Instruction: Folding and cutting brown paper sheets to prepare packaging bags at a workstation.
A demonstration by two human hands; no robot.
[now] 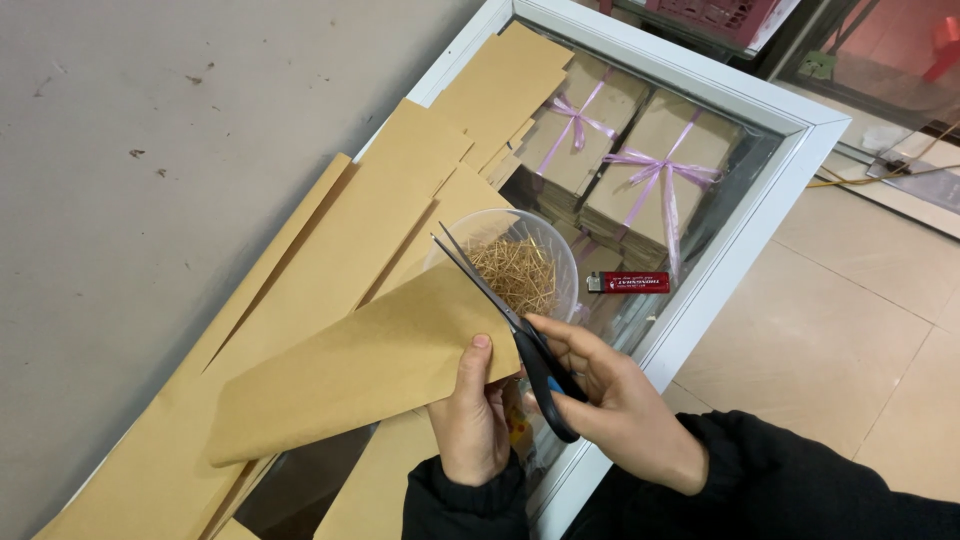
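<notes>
One paper sheet pinched in my left hand, right hand gripping open scissors at its edge; bowl of strips looks maybe half full; uncut sheets wait along the freezer's left edge.

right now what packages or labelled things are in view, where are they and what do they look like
Paper bundles: under the glass lid, upper middle; flat brown stacks, each tied with a pale purple ribbon.
Lighter: lying on the glass right of the clear bowl; small red bar with a white label and silver end.
Crate: top edge, beyond the white frame; pink lattice.
No screens or signs.
</notes>
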